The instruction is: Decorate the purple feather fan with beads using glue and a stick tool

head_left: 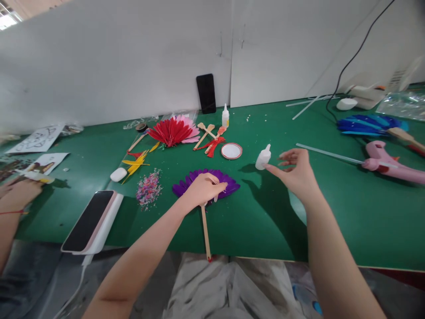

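A purple feather fan (229, 188) lies on the green table, its wooden handle (205, 230) pointing toward me. Over its feathers my left hand (206, 188) is closed in a pinch; a small pale piece shows at the fingers, too small to identify. My right hand (295, 170) is at the right with its fingers apart, the thumb tip beside a small white glue bottle (263, 158). The bottle is tilted, and whether the thumb touches it is hard to tell. A round white lid with a red rim (231, 151) sits between the fan and a second bottle (225, 117).
Red feathers (172, 132), wooden sticks and yellow feathers (136, 164) lie behind and left. Colourful bits (149, 189) and a phone (89, 221) are at the left. A pink glue gun (385, 164) and blue fan (368, 125) are at the right. Another person's hands (21, 195) work far left.
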A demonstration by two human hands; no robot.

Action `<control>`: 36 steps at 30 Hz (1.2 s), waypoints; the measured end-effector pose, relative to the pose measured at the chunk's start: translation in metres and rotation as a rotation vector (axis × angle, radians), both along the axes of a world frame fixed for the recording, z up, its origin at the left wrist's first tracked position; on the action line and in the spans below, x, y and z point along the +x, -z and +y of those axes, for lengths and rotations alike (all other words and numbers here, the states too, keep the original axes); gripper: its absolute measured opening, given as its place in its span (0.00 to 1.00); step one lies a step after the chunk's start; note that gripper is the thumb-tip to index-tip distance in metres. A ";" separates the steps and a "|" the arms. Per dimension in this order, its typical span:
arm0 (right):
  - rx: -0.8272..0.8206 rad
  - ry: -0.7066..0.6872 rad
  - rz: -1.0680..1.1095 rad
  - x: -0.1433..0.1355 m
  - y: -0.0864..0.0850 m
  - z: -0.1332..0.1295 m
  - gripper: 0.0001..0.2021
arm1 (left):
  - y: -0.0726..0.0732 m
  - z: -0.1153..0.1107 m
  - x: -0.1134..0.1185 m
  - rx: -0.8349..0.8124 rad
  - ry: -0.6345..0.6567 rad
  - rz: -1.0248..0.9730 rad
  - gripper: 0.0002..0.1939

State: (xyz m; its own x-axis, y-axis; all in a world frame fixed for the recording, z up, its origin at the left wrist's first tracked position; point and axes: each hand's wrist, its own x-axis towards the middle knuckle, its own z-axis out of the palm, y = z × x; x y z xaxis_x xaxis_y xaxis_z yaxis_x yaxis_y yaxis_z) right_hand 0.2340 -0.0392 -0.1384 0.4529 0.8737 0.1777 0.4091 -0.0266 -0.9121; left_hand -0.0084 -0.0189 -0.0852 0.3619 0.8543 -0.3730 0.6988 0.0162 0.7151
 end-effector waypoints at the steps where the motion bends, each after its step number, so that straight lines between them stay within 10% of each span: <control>1: 0.054 0.077 0.004 -0.005 -0.002 -0.007 0.25 | 0.000 0.000 -0.001 -0.007 -0.001 -0.001 0.21; 8: 0.224 -0.064 -0.037 -0.043 -0.007 -0.036 0.10 | 0.000 0.003 -0.006 -0.032 -0.021 -0.050 0.23; 17: 0.194 -0.164 -0.018 -0.050 -0.006 -0.039 0.13 | -0.052 -0.013 -0.013 -0.045 -0.205 -0.592 0.22; 24: 0.094 -0.530 0.355 -0.091 -0.049 -0.066 0.14 | -0.046 -0.043 -0.013 -0.191 -0.230 -0.761 0.21; 31: 0.011 -0.441 0.427 -0.112 -0.079 -0.076 0.08 | -0.047 -0.061 -0.019 -0.220 -0.248 -0.767 0.20; 36: -0.168 -0.627 0.677 -0.114 -0.080 -0.085 0.09 | -0.043 -0.081 -0.027 -0.081 -0.257 -0.733 0.22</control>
State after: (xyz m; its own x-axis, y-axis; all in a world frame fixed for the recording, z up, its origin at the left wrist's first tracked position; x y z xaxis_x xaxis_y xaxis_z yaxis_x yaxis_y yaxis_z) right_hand 0.1201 -0.1242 -0.0583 -0.1483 0.9836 -0.1023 -0.2235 -0.1341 -0.9654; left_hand -0.0351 -0.1002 -0.0422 0.3348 0.9250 -0.1797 0.0155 0.1853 0.9826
